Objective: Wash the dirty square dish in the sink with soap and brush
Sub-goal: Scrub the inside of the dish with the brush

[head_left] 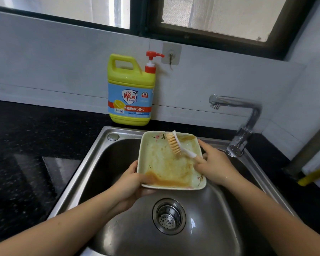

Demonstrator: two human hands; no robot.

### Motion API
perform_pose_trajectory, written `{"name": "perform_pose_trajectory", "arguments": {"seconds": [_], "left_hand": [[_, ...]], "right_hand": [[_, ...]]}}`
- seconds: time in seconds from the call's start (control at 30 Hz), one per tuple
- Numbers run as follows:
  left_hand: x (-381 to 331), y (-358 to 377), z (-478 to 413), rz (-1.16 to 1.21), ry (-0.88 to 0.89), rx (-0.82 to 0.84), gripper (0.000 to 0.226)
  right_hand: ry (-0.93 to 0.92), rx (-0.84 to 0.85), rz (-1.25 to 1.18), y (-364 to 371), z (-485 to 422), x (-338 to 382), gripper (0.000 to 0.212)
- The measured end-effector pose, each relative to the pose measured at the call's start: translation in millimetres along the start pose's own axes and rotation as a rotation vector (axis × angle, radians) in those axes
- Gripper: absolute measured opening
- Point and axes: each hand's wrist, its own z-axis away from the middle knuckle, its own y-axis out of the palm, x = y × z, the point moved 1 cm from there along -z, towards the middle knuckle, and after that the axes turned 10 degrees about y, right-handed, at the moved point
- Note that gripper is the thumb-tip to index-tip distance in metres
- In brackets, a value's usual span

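Your left hand (131, 183) grips the dish (155, 154) at its seven-o'clock corner, tilting it to meet the brush (174, 143) your right hand (214, 167) grips.

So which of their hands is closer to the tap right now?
The right. The right hand, gripping the brush, is just below-left of the tap. The left hand holds the dish at its near-left corner, farther across the sink.
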Motion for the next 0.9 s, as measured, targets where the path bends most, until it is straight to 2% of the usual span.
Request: {"name": "perform_pose_trajectory", "arguments": {"seconds": [0.07,0.2,0.33,0.47,0.53,0.63,0.73,0.83,0.9], "left_hand": [[-3,-1,-1,-0.033,-0.031,-0.009,0.057],[-6,-5,-2,-0.041,-0.101,-0.08,0.032],[-4,-4,-1,-0.083,-0.098,-0.166,0.031],[-5,-5,-2,-0.131,-0.073,-0.239,0.031],[-4,-5,-1,-0.145,-0.091,-0.253,0.031],[-1,-4,-1,-0.167,-0.102,-0.256,0.033],[3,-3,-1,-0.174,-0.084,-0.224,0.034],[4,-1,0,-0.22,-0.067,-0.221,0.027],[2,0,1,-0.246,-0.065,-0.236,0.032]], "right_hand": [[-0.014,0.011,0.02,1,-1,-2,0.072],[-0.028,0.043,0.041,4,-3,-5,0.074],[-0.089,0.039,0.211,6,-1,-4,0.069],[-0.365,0.035,0.73,-6,16,14,0.047],[-0.506,0.085,0.854,-8,26,24,0.041],[-0.595,0.095,0.9,7,31,32,0.038],[-0.555,-0.055,0.889,33,26,36,0.033],[-0.41,-0.171,0.863,46,15,36,0.04],[-0.36,-0.229,0.854,46,10,35,0.042]]}}
